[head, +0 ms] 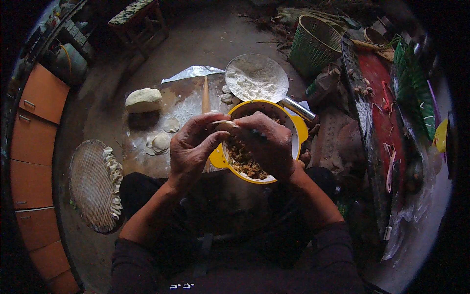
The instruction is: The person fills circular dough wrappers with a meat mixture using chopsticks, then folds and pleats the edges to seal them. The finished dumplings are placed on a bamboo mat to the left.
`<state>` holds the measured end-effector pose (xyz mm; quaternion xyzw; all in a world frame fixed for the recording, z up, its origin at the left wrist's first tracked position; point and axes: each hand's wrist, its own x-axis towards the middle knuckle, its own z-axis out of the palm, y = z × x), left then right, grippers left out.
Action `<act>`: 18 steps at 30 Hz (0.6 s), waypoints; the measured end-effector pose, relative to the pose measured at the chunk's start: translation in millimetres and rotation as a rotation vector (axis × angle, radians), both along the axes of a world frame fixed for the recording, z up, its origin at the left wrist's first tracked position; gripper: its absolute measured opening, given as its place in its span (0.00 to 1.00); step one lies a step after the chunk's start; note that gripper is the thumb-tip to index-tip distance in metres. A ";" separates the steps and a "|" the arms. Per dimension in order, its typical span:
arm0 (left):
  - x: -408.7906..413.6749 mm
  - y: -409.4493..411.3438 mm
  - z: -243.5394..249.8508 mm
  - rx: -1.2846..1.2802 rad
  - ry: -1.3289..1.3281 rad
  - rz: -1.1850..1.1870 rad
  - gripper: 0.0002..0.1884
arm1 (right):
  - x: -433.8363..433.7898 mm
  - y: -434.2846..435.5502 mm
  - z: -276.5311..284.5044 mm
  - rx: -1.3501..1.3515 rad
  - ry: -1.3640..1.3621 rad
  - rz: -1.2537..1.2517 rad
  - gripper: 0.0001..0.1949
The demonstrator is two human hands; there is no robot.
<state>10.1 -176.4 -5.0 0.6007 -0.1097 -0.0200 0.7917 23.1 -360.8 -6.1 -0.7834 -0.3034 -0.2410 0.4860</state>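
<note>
Between both thumbs and fingers I hold a small dumpling (224, 124), its pale dough edge showing. My left hand (192, 141) supports it from the left, and my right hand (266, 137) pinches its right end. Below my hands is a yellow-rimmed bowl (253, 180) with a brown minced filling (245, 161) inside; my right hand covers part of it. Round dough wrappers (161, 142) lie overlapping on a floured board (141, 165), left of my left hand. Beyond my fingers a wooden rolling pin (206, 97) points away from me.
A dough block (143, 100) sits at the board's left, small dough pieces (226, 98) near a metal pan of flour (257, 79). At left, a round ridged tray (91, 187) carries a row of dumplings (113, 180). A green basket (315, 44) stands far right.
</note>
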 end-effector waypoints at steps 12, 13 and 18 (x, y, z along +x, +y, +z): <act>5.3 6.6 -11.8 0.142 -0.142 0.147 0.11 | -0.9 -0.6 -2.4 0.047 0.020 -0.080 0.11; 5.8 6.6 -12.2 0.162 -0.183 0.157 0.10 | -0.5 -0.3 -2.8 0.066 0.030 -0.058 0.11; 5.0 5.6 -10.3 0.226 -0.286 0.181 0.08 | -0.6 0.4 -2.9 0.065 0.026 -0.030 0.12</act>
